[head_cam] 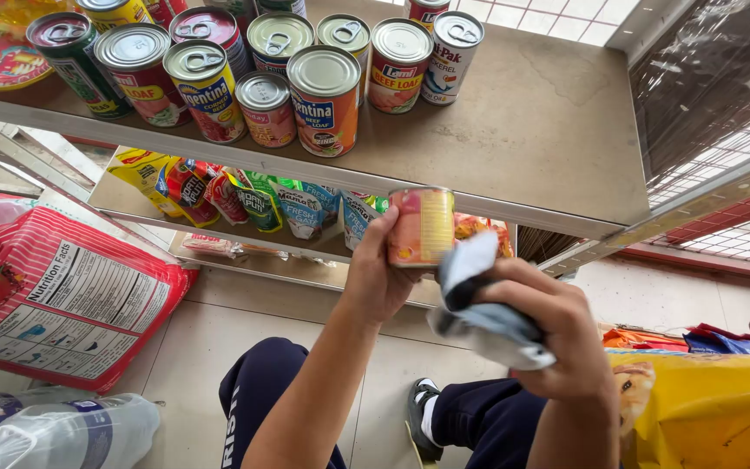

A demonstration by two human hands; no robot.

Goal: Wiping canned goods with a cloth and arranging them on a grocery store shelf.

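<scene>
Can [422,227] in your left hand [379,276] was small and round, with a pink and yellow label, and you held it up just in front of the edge of the metal shelf [531,130]. Your left grip was wrapped tight around the can, thumb on one side and fingers behind. Your right hand [557,326] was closed on a grey and white cloth [479,304], which sat just beside the can and touched its lower side.

On the shelf above stood a bunch of cans [262,74] in close rows. Most had red labels with yellow or blue bands, one was green, and one at the right end was white and blue. Their silver tops had pull rings.

On the lower shelf [132,204] stood a row of small pouches [253,200] in yellow, red, green and blue.

At your left lay a big red and white striped bag [54,287] with a white box of black print on it. Below it were clear plastic bottles [54,430]. At your right was a yellow bag [705,408], near your arm.
</scene>
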